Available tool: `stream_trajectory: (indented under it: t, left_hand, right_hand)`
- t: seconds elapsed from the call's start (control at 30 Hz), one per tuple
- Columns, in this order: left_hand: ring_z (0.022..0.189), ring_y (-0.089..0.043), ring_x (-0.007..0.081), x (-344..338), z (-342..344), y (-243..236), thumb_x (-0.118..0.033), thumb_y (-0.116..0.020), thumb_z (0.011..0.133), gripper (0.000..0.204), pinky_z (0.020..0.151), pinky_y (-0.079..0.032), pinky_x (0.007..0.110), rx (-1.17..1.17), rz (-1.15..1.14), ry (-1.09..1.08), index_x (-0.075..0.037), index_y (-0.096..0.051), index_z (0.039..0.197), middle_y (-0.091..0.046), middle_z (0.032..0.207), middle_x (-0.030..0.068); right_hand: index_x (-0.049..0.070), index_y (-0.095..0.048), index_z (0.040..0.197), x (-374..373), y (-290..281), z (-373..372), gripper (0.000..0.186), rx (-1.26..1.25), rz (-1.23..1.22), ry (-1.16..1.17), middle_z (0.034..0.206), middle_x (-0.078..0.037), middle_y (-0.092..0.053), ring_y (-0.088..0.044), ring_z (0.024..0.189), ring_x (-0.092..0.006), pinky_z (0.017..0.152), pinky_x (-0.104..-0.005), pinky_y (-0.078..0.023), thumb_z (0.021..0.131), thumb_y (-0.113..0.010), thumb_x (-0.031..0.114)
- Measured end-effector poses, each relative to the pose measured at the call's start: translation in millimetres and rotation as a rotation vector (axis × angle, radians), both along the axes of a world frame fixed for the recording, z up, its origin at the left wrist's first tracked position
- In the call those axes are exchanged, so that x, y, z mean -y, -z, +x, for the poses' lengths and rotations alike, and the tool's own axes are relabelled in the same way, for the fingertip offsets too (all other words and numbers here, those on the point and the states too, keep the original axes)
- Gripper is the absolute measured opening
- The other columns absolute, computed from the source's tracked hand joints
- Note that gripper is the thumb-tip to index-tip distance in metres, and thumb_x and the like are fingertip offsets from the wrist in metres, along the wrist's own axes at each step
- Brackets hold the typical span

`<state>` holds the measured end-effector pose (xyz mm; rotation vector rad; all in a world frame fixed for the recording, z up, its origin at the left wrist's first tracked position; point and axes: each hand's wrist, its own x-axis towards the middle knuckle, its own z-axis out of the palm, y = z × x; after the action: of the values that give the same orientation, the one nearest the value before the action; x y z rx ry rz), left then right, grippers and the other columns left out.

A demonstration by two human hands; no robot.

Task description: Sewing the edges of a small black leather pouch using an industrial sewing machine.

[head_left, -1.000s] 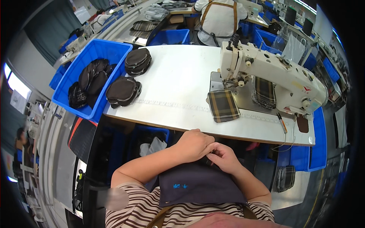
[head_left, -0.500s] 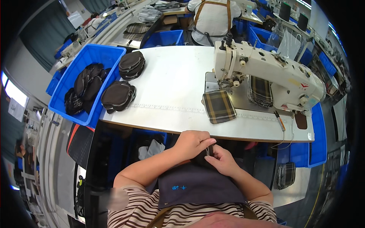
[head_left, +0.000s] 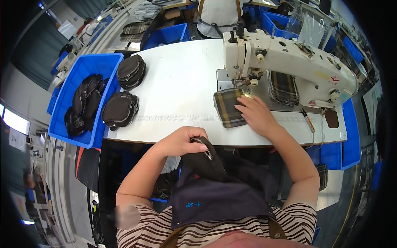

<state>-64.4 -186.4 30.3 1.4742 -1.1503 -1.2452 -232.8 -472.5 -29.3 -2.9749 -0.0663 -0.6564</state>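
Note:
My left hand [head_left: 185, 142] pinches a dark brown fabric piece with a zipper [head_left: 209, 156], held in front of the table's near edge and hanging toward my apron [head_left: 219, 202]. My right hand [head_left: 257, 115] reaches onto the table, fingers stretched out, with the fingertips on the right edge of a plaid fabric panel [head_left: 227, 108]. That panel is brown with yellowish stripes and lies just before the needle area of a white sewing machine [head_left: 289, 66]. More plaid panels [head_left: 283, 89] are stacked beneath the machine's arm.
Two piles of dark round-cornered fabric pieces [head_left: 131, 72] sit at the table's left. Beside them stands a blue bin [head_left: 99, 132] with dark pieces inside. An orange-black pointed tool [head_left: 308, 120] lies at the right. Another person [head_left: 219, 16] sits beyond the table.
My right hand has left the zippered piece and moved forward onto the plaid panel. My left hand keeps the piece and has shifted left. The view has tilted slightly.

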Motion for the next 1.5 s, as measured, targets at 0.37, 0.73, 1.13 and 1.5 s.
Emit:
stream_trajectory:
  t: [0.37,0.73,1.13,1.5]
  left_hand:
    - [0.085,-0.063,0.0119,98,76,-30,-0.021,-0.061,0.099,0.020,0.081,-0.050,0.028,-0.098,0.031,0.021,-0.003,-0.066,0.104,-0.067,0.089,0.0017]
    - [0.082,-0.069,0.0326,164,100,31,-0.022,-0.066,0.095,0.019,0.078,-0.054,0.039,0.639,0.071,0.049,-0.008,-0.074,0.106,-0.074,0.090,0.0137]
    - [0.082,-0.068,0.0303,161,102,34,-0.021,-0.067,0.094,0.018,0.077,-0.053,0.037,0.595,-0.055,0.064,-0.007,-0.073,0.105,-0.073,0.089,0.0131]
    - [0.082,-0.068,0.0289,157,90,13,-0.016,-0.068,0.090,0.014,0.074,-0.052,0.037,0.736,-0.055,0.011,-0.005,-0.070,0.098,-0.072,0.088,0.0096]
  right_hand:
    - [0.010,-0.073,0.111,-13,5,56,0.032,0.024,0.108,-0.326,0.115,-0.005,-0.064,-0.058,0.108,-0.0243,0.089,-0.0401,-0.047,0.082,-0.076,0.024]
    - [0.012,-0.068,0.084,-6,16,58,0.018,-0.014,0.165,-0.383,0.090,-0.004,-0.062,-0.056,0.095,-0.0260,0.079,-0.0397,-0.044,0.070,-0.075,0.022]
    - [0.006,-0.068,0.107,-8,-6,41,0.032,0.234,0.015,-0.315,0.113,-0.009,-0.067,-0.054,0.066,-0.0140,0.050,-0.0298,-0.038,0.076,-0.067,0.016]
    - [0.001,-0.072,0.101,-14,1,35,0.029,0.212,-0.115,-0.340,0.110,-0.016,-0.073,-0.052,0.056,-0.0099,0.050,-0.0267,-0.036,0.076,-0.067,0.014]
